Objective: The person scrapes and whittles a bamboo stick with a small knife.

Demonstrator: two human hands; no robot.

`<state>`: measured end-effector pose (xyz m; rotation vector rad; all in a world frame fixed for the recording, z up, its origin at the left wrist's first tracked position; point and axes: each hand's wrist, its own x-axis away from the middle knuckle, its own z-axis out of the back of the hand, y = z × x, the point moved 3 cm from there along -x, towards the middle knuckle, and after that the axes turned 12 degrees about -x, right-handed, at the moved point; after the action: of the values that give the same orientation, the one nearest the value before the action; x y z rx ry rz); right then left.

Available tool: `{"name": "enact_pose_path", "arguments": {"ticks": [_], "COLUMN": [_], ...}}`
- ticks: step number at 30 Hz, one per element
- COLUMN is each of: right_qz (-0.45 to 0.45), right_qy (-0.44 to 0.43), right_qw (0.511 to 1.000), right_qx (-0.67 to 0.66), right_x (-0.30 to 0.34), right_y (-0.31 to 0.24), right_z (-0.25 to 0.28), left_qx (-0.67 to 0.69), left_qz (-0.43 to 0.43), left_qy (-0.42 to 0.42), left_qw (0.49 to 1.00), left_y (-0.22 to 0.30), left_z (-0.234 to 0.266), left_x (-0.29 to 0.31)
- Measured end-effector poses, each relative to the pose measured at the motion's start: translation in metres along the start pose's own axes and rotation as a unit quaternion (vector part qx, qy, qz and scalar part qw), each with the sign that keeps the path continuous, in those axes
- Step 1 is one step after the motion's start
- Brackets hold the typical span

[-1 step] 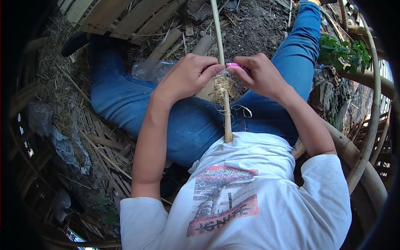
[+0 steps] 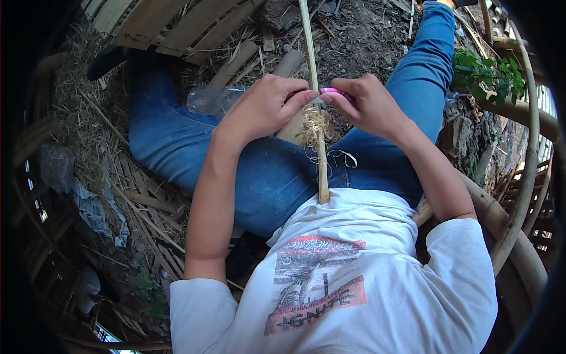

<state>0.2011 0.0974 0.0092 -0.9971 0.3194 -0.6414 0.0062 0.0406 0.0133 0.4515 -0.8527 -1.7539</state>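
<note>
A thin pale bamboo stick [image 2: 311, 50] runs lengthwise between my legs, its near end against my shirt at the waist. My right hand [image 2: 368, 106] is closed round a small pink-handled knife [image 2: 333, 91]; its pale blade, partly hidden, lies across the stick. On the other side, my left hand [image 2: 268, 105] is closed, thumb and fingers pinched at the blade's far end against the stick. Just below both hands, a tangle of curly shavings [image 2: 315, 125] clings to the stick, and a loose thin strand [image 2: 348, 158] curls over my jeans.
Slatted bamboo boards [image 2: 177, 29] stand at the far left. Clear plastic [image 2: 215, 99] lies beside my left thigh. Straw, split bamboo [image 2: 150, 202] and crumpled plastic [image 2: 91, 203] cover the ground at left. Curved bamboo poles [image 2: 530, 118] and a leafy plant [image 2: 492, 76] are at right.
</note>
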Motion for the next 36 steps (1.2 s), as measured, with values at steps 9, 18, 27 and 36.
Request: {"name": "enact_pose_path", "arguments": {"ticks": [9, 18, 27, 36], "right_qz": [0.071, 0.09, 0.153, 0.107], "right_qy": [0.028, 0.034, 0.079, 0.08], "right_qw": [0.995, 0.993, 0.98, 0.984], "right_qx": [0.065, 0.067, 0.098, 0.121], "right_x": [-0.078, -0.13, -0.14, -0.141], "right_y": [0.012, 0.015, 0.02, 0.017], "right_z": [0.04, 0.075, 0.079, 0.078], "left_qx": [-0.17, -0.099, 0.046, 0.021], "left_qz": [-0.031, -0.019, 0.045, 0.034], "left_qy": [0.081, 0.048, 0.027, 0.041], "left_qw": [0.982, 0.994, 0.998, 0.998], "left_y": [-0.026, -0.042, -0.05, -0.055], "left_z": [0.053, 0.083, 0.08, 0.082], "left_x": [-0.059, -0.111, -0.115, -0.118]}}
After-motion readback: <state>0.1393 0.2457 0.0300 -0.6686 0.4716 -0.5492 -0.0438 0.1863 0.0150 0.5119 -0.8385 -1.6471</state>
